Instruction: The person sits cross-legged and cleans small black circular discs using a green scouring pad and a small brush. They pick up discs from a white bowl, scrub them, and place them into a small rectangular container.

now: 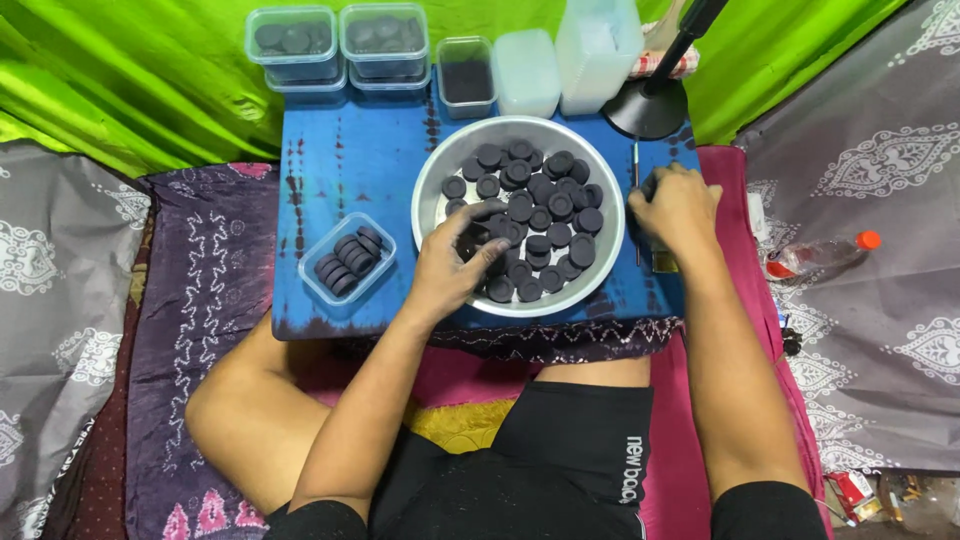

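A round metal bowl (432,190) full of several flat black discs (545,205) sits on a low blue table (350,170). My left hand (455,262) reaches into the bowl's near left side, fingers curled on some discs. My right hand (678,205) rests on the table just right of the bowl, fingers bent over a small thing I cannot make out. A small clear box (350,262) at the table's left holds a row of discs standing on edge.
Stacked clear lidded boxes (292,42) of discs, a small dark-filled tub (466,72) and white containers (527,70) line the far edge. A black lamp base (647,107) stands at the back right. A plastic bottle (820,254) lies on the patterned cloth to the right. Green fabric hangs behind.
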